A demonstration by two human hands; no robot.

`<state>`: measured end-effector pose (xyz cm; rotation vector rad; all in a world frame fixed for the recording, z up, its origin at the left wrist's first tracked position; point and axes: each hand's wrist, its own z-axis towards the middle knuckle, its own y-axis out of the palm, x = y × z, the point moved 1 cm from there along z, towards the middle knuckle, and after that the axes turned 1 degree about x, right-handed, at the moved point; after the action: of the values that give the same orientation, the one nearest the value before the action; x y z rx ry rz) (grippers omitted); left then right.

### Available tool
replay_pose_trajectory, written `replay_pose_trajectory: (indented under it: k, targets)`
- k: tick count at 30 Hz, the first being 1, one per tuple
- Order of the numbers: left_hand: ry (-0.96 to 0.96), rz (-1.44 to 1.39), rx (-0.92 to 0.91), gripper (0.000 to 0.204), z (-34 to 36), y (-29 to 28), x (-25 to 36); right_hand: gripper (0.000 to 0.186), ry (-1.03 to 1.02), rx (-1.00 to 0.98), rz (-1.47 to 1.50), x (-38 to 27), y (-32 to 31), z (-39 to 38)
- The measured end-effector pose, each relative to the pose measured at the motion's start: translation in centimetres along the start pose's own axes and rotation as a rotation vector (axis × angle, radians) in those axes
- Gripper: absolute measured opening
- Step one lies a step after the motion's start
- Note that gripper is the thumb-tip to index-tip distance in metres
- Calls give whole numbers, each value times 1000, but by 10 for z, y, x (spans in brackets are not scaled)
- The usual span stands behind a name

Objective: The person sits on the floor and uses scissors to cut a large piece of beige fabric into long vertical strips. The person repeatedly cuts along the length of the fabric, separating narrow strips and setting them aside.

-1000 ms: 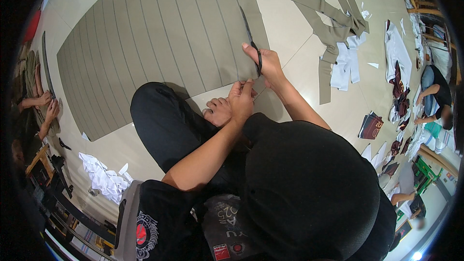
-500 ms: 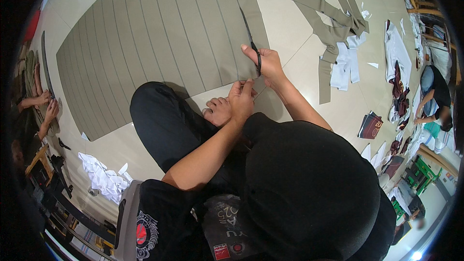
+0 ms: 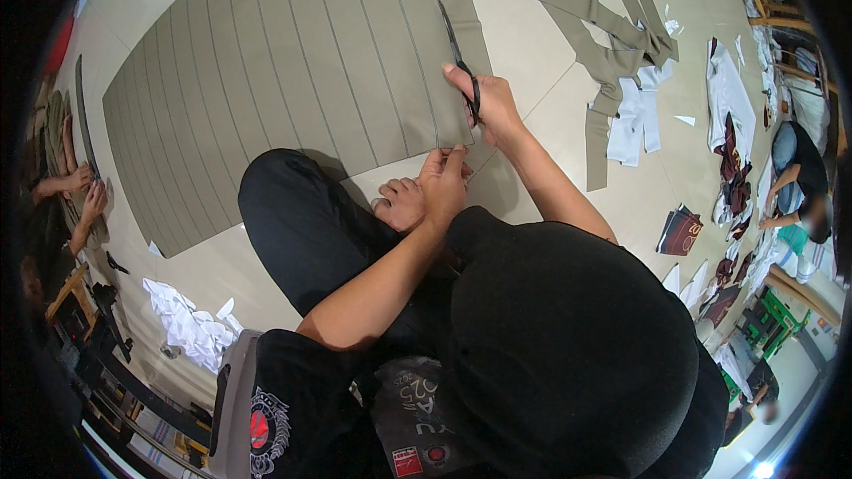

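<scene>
Olive-gray fabric point(image 3: 293, 62) with dark lengthwise lines is spread across the pale tiled floor point(image 3: 524, 44), right in front of the sitting person, near edge by the knee point(image 3: 293, 177). Right hand point(image 3: 493, 106) has its fingers wrapped around the handles of some black scissors point(image 3: 459, 62), thumb poking up, blade pointing away along the fabric's right side. Can't tell how far the blades are apart, only one shows clearly. Left hand point(image 3: 443, 182) has thumb and fingertips together, pinching the near edge at the right corner, just beside a bare foot point(image 3: 404, 206). Off to the right there's a loose heap of olive-gray strips point(image 3: 568, 18) with white pieces point(image 3: 628, 129) next to it. Crumpled white stuff point(image 3: 182, 319) lies over on the left, and a co-worker's hands point(image 3: 91, 200) are at the far left rim.
</scene>
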<state>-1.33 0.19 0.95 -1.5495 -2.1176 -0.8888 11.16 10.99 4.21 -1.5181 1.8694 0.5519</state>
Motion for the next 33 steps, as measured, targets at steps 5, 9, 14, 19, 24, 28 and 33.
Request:
replay_pose_trajectory:
  k: [5,9,14,19,24,28,33]
  targets:
    - [-7,-22,10,24,-1,1,2,52,2,-3,22,-1,1,5]
    - [-8,-18,8,24,-3,3,6,52,19,-8,14,-1,0,5]
    - [10,-38,-4,23,-3,2,5,51,22,-3,26,-2,0,4]
    - [-1,-31,7,22,-3,3,5,49,17,-10,23,-2,1,3]
    - [5,-3,3,22,-2,2,5,48,19,-18,14,-1,1,3]
    - [-4,-15,-1,21,-2,1,4,48,31,-17,31,-1,1,5]
    - [-9,-66,-19,20,-3,1,5,50,28,-28,52,-10,2,10]
